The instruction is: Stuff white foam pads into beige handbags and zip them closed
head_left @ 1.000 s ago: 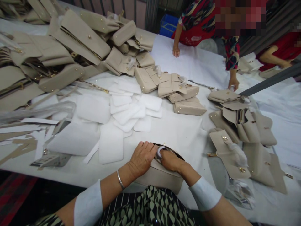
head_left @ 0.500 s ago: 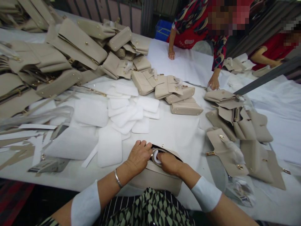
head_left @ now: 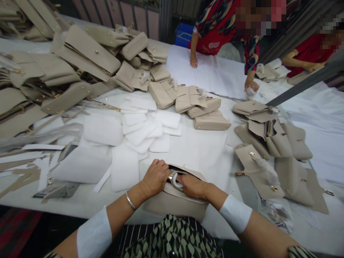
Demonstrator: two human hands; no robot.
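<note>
A beige handbag (head_left: 174, 208) lies in front of me at the table's near edge, its mouth gaping and a small gold stud on its far edge. My left hand (head_left: 156, 177) is closed on the left end of the bag's opening. Inside the mouth, my right hand (head_left: 192, 186) has its fingers closed at a curled white padding piece (head_left: 175, 178); the fingertips are hidden. A narrow beige loop with a gold fitting (head_left: 171, 176) curves around that white piece, close to my left fingers.
White padding sheets (head_left: 125, 168) lie scattered left of the bag, near paper and beige strips (head_left: 24, 175). Beige handbags are heaped at the back left (head_left: 91, 53), at mid-table (head_left: 212, 122) and on the right (head_left: 282, 143). A co-worker's hand (head_left: 251, 86) holds a crumpled wrapped piece across the table.
My left hand has shifted slightly left with the bag's edge, and more of the beige loop and white piece shows. The co-worker's hand has lifted from the right-hand bags. The view has turned slightly.
</note>
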